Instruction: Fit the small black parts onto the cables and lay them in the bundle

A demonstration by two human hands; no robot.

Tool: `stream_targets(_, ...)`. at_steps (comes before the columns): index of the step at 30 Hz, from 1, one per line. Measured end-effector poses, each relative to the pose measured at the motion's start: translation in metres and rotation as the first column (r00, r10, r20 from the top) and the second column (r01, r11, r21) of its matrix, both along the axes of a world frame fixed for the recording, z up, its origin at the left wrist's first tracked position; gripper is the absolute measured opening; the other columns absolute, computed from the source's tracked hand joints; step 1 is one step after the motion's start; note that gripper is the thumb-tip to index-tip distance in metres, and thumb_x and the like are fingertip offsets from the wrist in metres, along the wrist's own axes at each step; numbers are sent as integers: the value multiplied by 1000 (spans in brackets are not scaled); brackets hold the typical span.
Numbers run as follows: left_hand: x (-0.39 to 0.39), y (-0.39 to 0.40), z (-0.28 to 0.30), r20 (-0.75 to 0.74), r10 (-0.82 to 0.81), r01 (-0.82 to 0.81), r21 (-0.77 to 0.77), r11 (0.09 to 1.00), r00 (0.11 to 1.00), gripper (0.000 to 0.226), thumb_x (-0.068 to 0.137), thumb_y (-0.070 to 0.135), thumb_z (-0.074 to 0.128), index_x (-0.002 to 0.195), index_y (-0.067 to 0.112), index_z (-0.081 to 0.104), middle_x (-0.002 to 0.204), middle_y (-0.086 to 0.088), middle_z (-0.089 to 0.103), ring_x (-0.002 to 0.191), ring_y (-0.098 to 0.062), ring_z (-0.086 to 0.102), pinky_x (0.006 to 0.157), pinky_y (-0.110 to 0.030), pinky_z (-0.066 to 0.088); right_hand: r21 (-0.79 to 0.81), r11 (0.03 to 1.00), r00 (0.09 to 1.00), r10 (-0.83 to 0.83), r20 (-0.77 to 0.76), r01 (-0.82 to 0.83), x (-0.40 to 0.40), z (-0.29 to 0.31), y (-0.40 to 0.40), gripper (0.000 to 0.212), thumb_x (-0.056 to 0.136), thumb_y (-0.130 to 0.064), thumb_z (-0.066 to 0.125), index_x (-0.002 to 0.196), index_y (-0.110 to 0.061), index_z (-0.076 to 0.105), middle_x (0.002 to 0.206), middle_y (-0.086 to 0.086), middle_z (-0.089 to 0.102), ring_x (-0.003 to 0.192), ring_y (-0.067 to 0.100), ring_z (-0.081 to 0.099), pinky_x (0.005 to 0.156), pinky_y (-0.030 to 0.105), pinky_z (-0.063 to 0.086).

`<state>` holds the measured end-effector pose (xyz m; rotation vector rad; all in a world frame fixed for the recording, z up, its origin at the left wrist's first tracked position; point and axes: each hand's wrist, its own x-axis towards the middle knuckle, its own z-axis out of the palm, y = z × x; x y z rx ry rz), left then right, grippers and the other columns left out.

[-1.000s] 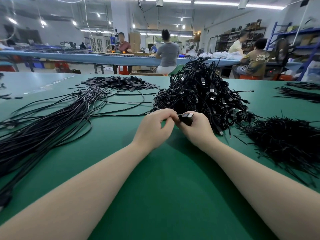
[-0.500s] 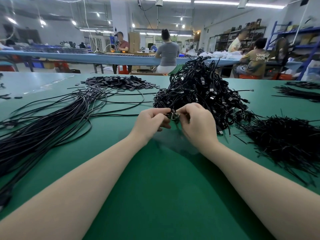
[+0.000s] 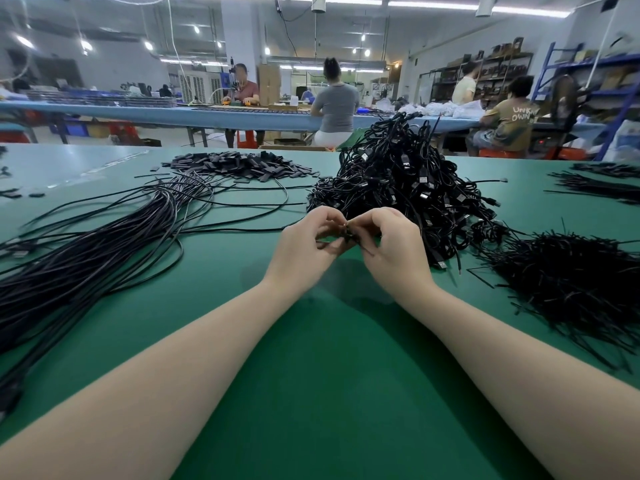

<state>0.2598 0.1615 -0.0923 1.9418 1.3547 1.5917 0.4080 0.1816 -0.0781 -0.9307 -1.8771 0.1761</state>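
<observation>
Above the green table [image 3: 329,393], the left hand [image 3: 304,247] and right hand [image 3: 391,251] pinch a small black part [image 3: 348,233] between curled fingertips, just before the tangled cable heap [image 3: 405,192]; the straight-cable bundle [image 3: 86,258] lies left (a distant shirt reads "UNK… OWN…").

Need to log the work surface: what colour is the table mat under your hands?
Plain green, no pattern; the table mat shows best in the head view.

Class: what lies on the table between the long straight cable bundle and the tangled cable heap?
In the head view, bare green table, crossed by stray cables.
</observation>
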Motion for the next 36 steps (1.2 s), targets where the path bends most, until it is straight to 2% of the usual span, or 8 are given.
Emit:
stream_targets(7,7,0,2,-30,93,-94,-42,995,995,11,95,23,58,86,28,54,79,11,63,72,2,58,68,-16,45,60,998,999,-33,18,32,-2,2,0,11,90,-7,61,93,-8,71,92,-1,63,86,19,61,77,30,47)
stream_targets(9,7,-2,6,140,56,-39,-124,992,988,4,97,20,54,98,16,54,80,-4,67,72,-15,64,66,-27,51,120,992,998,-34,59,27,-4,2,-2,9,89,-7,62,91,-5,71,91,6,66,82,24,62,77,40,49)
stream_targets(12,5,-6,13,485,-15,145,-232,962,875,22,97,12,52,115,22,43,64,-4,65,48,-17,62,41,-19,42,204,978,985,-78,153,46,-6,1,-4,10,90,-8,61,89,-5,71,88,7,68,79,30,62,82,36,40)
stream_targets(15,1,-7,15,568,-48,265,-307,914,822,20,97,10,48,108,26,55,58,-1,64,45,-14,59,40,-17,39,268,960,971,-134,196,79,-8,0,-7,11,88,-7,61,88,-7,72,87,7,69,77,30,61,78,30,29)
stream_targets(20,0,-3,14,579,-115,358,-326,875,807,39,89,0,40,99,23,70,76,-5,70,67,-17,68,50,-19,45,214,970,970,-154,188,112,-3,0,-2,11,90,-12,61,92,-12,72,93,2,69,82,26,62,80,29,28)
stream_targets(26,-2,0,2,339,-129,212,-222,952,932,61,81,-19,52,110,33,64,87,-5,64,81,-13,61,79,-19,53,110,992,983,-79,164,61,-2,-2,3,18,92,-6,58,103,-8,72,98,8,71,92,28,65,87,45,46)
stream_targets(32,2,2,4,352,-9,87,-207,975,936,3,85,20,72,84,22,71,87,0,63,69,-1,55,68,-13,42,177,981,991,-93,97,75,-4,1,-1,13,89,-2,60,95,-4,72,92,9,71,86,30,65,79,47,48)
stream_targets(36,2,2,7,459,-30,196,-318,928,888,12,91,32,63,95,20,67,76,8,70,74,-8,65,63,-18,49,264,962,985,-113,127,76,-6,2,-6,13,89,-5,59,92,-5,72,88,8,70,81,30,64,78,44,46)
